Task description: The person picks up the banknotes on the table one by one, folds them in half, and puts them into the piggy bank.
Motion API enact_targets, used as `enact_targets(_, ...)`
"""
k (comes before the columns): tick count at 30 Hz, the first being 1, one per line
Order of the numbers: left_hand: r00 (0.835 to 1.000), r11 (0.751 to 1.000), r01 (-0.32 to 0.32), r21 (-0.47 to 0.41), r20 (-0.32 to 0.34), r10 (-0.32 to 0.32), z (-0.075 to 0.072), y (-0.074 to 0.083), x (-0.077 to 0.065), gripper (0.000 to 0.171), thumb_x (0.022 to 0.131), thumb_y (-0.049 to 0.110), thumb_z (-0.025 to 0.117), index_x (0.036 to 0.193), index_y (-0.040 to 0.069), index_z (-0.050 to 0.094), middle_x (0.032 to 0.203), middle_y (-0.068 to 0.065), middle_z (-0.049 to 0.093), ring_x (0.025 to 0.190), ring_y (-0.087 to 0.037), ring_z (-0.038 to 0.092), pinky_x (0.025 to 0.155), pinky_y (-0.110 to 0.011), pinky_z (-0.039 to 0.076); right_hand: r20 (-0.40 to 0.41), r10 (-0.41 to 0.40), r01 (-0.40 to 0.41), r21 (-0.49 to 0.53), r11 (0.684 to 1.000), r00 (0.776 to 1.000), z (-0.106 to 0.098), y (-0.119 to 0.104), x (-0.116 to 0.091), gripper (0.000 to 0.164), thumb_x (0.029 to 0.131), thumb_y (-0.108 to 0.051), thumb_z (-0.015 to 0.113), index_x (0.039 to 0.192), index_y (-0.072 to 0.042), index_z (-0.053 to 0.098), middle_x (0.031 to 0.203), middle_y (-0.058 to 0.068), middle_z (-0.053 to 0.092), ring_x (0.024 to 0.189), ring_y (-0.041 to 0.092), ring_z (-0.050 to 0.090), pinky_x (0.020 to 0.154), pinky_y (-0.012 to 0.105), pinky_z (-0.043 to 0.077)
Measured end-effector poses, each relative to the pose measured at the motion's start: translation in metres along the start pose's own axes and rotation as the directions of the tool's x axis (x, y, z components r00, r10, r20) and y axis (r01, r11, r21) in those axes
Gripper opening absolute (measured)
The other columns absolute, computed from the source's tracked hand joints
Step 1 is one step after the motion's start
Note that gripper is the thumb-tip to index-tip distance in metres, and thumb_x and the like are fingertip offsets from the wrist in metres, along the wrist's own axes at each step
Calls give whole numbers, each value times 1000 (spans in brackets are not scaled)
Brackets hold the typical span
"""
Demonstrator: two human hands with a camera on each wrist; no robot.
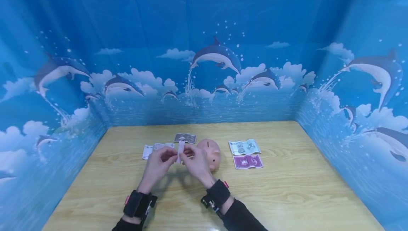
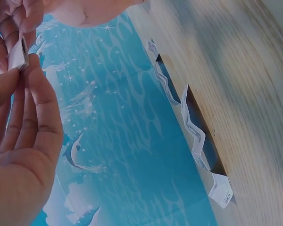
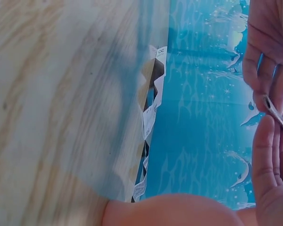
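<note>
Before the piggy bank's left side, both hands pinch one small folded banknote (image 1: pixel 180 150), pale and standing upright like a narrow strip. My left hand (image 1: pixel 159 162) grips it between thumb and fingers on the left. From the other side the right hand (image 1: pixel 196 163) pinches it too. In the left wrist view the folded note (image 2: pixel 19 55) shows its layered edge between the fingertips. The pink piggy bank (image 1: pixel 213 155), with a dark slot in its top, stands close beside the right hand, whose wrist partly overlaps it.
Behind the hands lie a creased pale banknote (image 1: pixel 148 151) and a grey-brown banknote (image 1: pixel 190 138). Right of the piggy bank, a light teal banknote (image 1: pixel 244 147) lies above a magenta one (image 1: pixel 248 162). A blue dolphin-print curtain (image 1: pixel 204 107) encloses the wooden table (image 1: pixel 293 188) on three sides.
</note>
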State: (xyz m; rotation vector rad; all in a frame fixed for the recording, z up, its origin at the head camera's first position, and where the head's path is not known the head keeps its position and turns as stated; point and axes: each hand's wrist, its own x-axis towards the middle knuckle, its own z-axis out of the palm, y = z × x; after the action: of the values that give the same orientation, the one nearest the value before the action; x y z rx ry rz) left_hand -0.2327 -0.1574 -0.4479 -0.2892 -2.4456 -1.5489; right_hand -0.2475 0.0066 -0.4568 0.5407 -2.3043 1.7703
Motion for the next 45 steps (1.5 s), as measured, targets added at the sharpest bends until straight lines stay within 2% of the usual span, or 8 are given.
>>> enact_targets(6,999,1000,-31,4,12,31,1,1,0,18,84,-2,71,97,11,72,92,-4,72,84,-16,69,75,-22,57,35,12,-13,32,999,999,-3,-1,-1,15,90,-11,68,103,-4,70,90,11,71,75,9,64,60,22,59)
enact_targets(12,998,998,-57,9,17,57,3,1,-1,17,85,3,74,99,12,74,94,-3,74,86,-14,70,78,-22,58,46,23,-26,64,998,999,-5,2,-1,13,91,-13,69,100,-5,71,87,13,71,72,27,69,53,26,59)
enact_targets(20,1000,1000,-21,5,-3,21,6,1,-2,17,82,11,78,99,11,76,92,-5,76,83,-14,71,74,-21,58,-60,66,-60,97,993,996,-4,0,0,15,89,-11,71,100,-2,71,88,17,74,61,8,66,47,32,58)
enact_targets(28,999,999,28,15,-30,-28,9,3,-3,21,81,17,80,102,16,77,96,-4,76,85,-15,71,73,-21,59,-120,65,-42,182,982,991,-4,1,2,16,88,-11,71,100,0,71,85,20,73,57,16,67,51,44,59)
enact_targets(33,1000,999,-23,-23,-18,23,11,2,-4,24,80,14,80,104,11,77,97,-9,76,87,-18,72,73,-21,59,-100,75,-53,203,978,992,-5,2,3,21,90,-6,69,108,6,69,87,23,71,66,30,69,56,42,60)
enact_targets(37,996,996,-88,6,-16,88,12,2,-5,24,80,12,80,103,11,77,95,-8,77,85,-17,73,74,-20,59,-60,94,-80,199,977,994,-8,-6,3,22,91,-1,65,110,10,66,89,26,70,72,38,69,60,41,61)
enact_targets(42,983,984,-178,28,-34,179,14,1,-5,22,81,3,78,102,5,76,94,-11,76,83,-20,74,72,-21,60,-1,88,-86,247,965,996,-14,-24,-1,21,91,1,63,110,10,65,94,29,69,78,40,70,66,37,62)
enact_targets(45,981,982,-188,20,-44,188,15,1,-5,22,81,1,77,103,4,75,93,-12,76,82,-21,74,72,-21,60,28,82,-86,291,953,996,-17,-28,-3,23,92,1,63,112,11,64,98,31,68,81,35,71,68,36,62)
